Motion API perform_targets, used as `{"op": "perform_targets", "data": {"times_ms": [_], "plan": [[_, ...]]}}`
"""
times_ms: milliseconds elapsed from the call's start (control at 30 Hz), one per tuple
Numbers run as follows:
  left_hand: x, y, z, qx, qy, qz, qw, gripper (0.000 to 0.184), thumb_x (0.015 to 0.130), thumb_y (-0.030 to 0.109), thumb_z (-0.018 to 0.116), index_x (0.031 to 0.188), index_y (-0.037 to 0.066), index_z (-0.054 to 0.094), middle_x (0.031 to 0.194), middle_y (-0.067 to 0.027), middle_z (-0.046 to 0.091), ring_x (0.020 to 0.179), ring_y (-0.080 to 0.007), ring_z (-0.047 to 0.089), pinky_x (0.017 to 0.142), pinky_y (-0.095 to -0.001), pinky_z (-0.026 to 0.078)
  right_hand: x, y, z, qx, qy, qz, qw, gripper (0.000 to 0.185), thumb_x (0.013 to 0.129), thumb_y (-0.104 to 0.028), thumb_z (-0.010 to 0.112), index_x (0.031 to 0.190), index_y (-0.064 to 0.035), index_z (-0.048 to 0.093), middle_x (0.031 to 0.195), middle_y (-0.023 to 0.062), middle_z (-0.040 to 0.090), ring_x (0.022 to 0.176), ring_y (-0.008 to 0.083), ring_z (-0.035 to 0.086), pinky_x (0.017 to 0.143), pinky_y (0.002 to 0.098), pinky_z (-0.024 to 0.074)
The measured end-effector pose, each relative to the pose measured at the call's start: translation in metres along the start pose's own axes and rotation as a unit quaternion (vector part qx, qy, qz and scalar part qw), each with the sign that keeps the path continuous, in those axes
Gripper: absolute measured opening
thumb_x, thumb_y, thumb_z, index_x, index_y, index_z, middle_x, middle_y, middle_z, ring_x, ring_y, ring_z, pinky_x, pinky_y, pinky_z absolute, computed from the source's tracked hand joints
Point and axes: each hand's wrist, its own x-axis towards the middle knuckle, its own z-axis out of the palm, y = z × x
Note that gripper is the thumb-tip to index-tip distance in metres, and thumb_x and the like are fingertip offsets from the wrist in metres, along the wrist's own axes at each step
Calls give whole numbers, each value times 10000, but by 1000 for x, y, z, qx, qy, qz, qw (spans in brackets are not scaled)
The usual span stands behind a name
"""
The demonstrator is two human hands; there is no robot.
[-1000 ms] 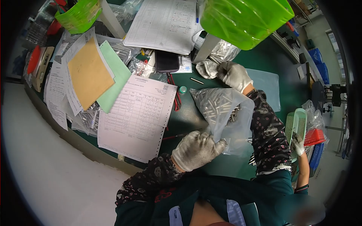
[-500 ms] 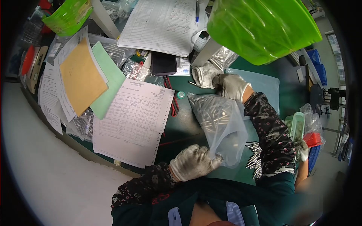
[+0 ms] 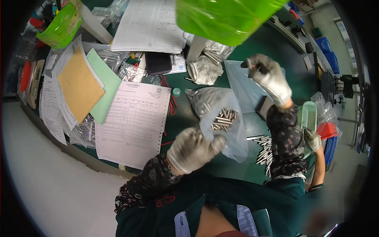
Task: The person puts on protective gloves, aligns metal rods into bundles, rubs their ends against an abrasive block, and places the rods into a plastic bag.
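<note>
My left hand (image 3: pixel 195 150), in a soiled white glove, is at the near left edge of a clear plastic bag (image 3: pixel 239 138). Its thumb lies over the film, and the fingers look closed on the edge. Short metal pins (image 3: pixel 225 119) show through the bag's gaping mouth. Raised beyond the bag, over a flat bluish plastic sheet (image 3: pixel 237 79), is my gloved right hand (image 3: pixel 272 79). Its fingers are curled with dark tips; whatever they hold cannot be made out. Loose metal pins (image 3: pixel 265 154) lie in a pile right of the bag.
A green bin (image 3: pixel 229 19) overhangs the far side. A crumpled glove (image 3: pixel 205 70), a phone (image 3: pixel 158 63) and a printed form (image 3: pixel 132 122) lie on the table. At the right, another person's gloved hand (image 3: pixel 313 140) is at a light-green basket (image 3: pixel 309 114), near a red tray (image 3: pixel 327 130).
My right hand has left the bag's far end by the crumpled glove and risen to the right. My left hand has shifted up slightly. The bag's mouth has opened, exposing the pins.
</note>
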Motion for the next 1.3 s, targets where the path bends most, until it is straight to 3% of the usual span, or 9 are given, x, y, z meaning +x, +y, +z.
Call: {"op": "perform_targets", "data": {"times_ms": [133, 233, 333, 433, 600, 900, 1033, 1100, 1300], "plan": [[42, -14, -10, 109, -18, 2, 994, 72, 863, 130, 618, 932, 121, 599, 723, -25, 508, 633, -190, 575, 555, -328, 465, -58, -77, 0, 87, -72, -125, 986, 131, 756, -5, 598, 884, 3, 624, 825, 37, 655, 697, 93, 580, 608, 263, 466], [66, -19, -20, 171, -50, 0, 984, 81, 827, 109, 626, 892, 129, 583, 742, -18, 515, 717, -195, 583, 654, -349, 470, -57, -90, 6, -91, -59, -230, 967, 222, 716, -72, 600, 925, -33, 662, 788, 170, 662, 670, 344, 637, 611, 400, 521], [63, -20, -25, 219, -61, 55, 972, 166, 780, 128, 645, 939, 160, 608, 741, -8, 534, 714, -185, 602, 664, -352, 475, -52, -89, 2, -217, 11, -112, 970, 208, 738, -114, 601, 918, -66, 694, 769, 180, 674, 767, 371, 667, 666, 431, 532], [51, -17, -28, 188, -68, 46, 979, 178, 788, 126, 641, 959, 172, 618, 705, -4, 526, 673, -190, 598, 635, -351, 467, -56, -99, -3, -359, -129, -66, 922, 222, 713, -83, 626, 929, -60, 669, 816, 137, 692, 754, 367, 660, 673, 421, 518], [52, -16, -27, 203, -75, 31, 976, 163, 810, 162, 641, 972, 175, 634, 679, -9, 552, 641, -198, 624, 574, -346, 485, -51, -97, 17, -523, -157, -58, 835, 149, 736, -92, 617, 865, -56, 682, 789, 150, 687, 790, 328, 694, 667, 434, 543], [72, -41, -5, 139, -29, -77, 987, 140, 814, 164, 655, 951, 188, 640, 733, -73, 661, 654, -274, 674, 554, -419, 521, -92, -125, -38, -360, 70, -250, 896, 146, 815, -202, 622, 892, -83, 660, 737, 128, 632, 737, 360, 641, 633, 461, 506], [92, -29, -24, 148, -116, -86, 978, 186, 889, 218, 591, 1056, 173, 658, 1029, -127, 676, 842, -320, 688, 663, -460, 544, -113, -180, -73, -319, 155, -353, 866, 131, 798, -157, 657, 895, -70, 657, 707, 122, 609, 698, 338, 631, 614, 450, 499], [82, -29, -24, 123, -67, -57, 988, 222, 875, 241, 623, 1095, 229, 654, 825, -94, 695, 756, -303, 695, 636, -450, 550, -119, -214, -95, -382, 184, -385, 820, 135, 796, -119, 664, 923, -75, 648, 708, 118, 613, 692, 336, 631, 614, 427, 502], [61, -29, -37, 144, -155, -42, 976, 510, 875, 252, 650, 1367, 246, 518, 938, -107, 703, 800, -308, 698, 674, -435, 553, -62, -283, -158, -418, 366, -391, 734, 233, 838, -47, 631, 1063, -81, 683, 887, 125, 712, 816, 310, 693, 743, 385, 553]]}}
